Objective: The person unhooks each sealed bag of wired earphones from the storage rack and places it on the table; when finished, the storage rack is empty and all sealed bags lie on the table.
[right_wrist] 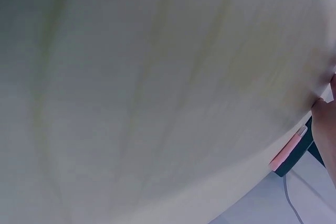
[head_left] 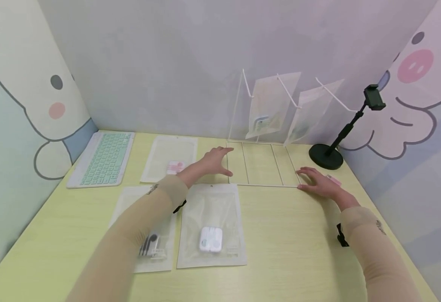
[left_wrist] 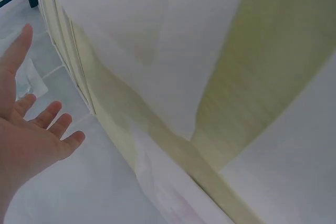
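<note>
A white wire display rack (head_left: 262,185) with three long hooks stands at the back of the table. From it hang two translucent bags: one (head_left: 275,100) holds a small pale item, the other (head_left: 314,109) something greenish. My left hand (head_left: 213,162) is at the left side of the rack's base, thumb and fingers spread apart; in the left wrist view this hand (left_wrist: 31,129) holds nothing. At the base's front right corner, my right hand (head_left: 318,183) touches the wire with its fingertips. The right wrist view catches only part of that hand (right_wrist: 326,124).
Flat zip bags lie on the table: one (head_left: 212,205) with a white case, one (head_left: 169,151) with a pink item, one (head_left: 160,262) with dark slim items, partly under my left arm. A keyboard (head_left: 105,159) lies left; a black phone stand (head_left: 326,156) stands right, near a pink item (head_left: 334,180).
</note>
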A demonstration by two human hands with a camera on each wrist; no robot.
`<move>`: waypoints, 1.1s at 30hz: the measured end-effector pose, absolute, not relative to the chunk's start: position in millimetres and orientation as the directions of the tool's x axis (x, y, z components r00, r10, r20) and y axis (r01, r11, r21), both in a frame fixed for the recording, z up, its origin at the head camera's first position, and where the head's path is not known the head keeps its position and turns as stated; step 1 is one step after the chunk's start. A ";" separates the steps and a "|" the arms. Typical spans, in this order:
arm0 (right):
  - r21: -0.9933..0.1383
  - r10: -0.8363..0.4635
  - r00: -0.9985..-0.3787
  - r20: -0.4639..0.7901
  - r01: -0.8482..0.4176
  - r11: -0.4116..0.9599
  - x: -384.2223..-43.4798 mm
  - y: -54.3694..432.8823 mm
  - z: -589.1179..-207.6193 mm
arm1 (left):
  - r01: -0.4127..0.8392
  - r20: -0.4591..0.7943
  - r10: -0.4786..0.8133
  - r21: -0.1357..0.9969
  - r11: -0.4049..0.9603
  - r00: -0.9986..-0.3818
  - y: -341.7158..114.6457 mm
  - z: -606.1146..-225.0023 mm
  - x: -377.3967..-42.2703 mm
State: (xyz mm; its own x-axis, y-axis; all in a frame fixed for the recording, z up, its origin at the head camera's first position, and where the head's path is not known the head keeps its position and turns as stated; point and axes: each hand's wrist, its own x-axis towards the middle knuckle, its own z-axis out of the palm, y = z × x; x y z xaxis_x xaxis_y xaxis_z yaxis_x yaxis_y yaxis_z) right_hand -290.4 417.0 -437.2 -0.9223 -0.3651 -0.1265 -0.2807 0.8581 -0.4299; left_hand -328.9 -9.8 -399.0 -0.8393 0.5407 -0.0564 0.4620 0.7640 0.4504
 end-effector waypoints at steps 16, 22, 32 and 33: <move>-0.422 -0.371 -0.921 -0.116 -0.292 0.858 -290.0 416.7 -437.8 | 0.489 -0.160 0.584 0.399 0.775 -0.795 -18.6 -417.9 -337.2; -0.423 -0.373 -0.920 -0.119 -0.293 0.858 -291.5 413.2 -440.2 | 0.515 -0.152 0.592 0.356 0.780 -0.792 -21.6 -427.5 -341.6; -0.374 -0.386 -0.914 -0.122 -0.318 0.871 -293.8 411.7 -434.8 | 0.524 -0.148 0.594 0.340 0.781 -0.790 -20.3 -429.1 -342.5; -0.367 -0.382 -0.916 -0.125 -0.315 0.876 -294.0 411.5 -433.2 | 0.523 -0.150 0.595 0.342 0.781 -0.790 -19.8 -429.2 -342.6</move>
State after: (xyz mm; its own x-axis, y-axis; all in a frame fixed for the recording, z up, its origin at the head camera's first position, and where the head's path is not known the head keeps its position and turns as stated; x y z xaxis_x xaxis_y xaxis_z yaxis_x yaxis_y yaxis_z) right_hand -294.0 411.5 -433.2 -0.9158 -0.3816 -0.1253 -0.3147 0.8755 -0.3667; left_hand -342.6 -19.8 -429.2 -0.7897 0.5948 -0.1503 0.5231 0.7808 0.3417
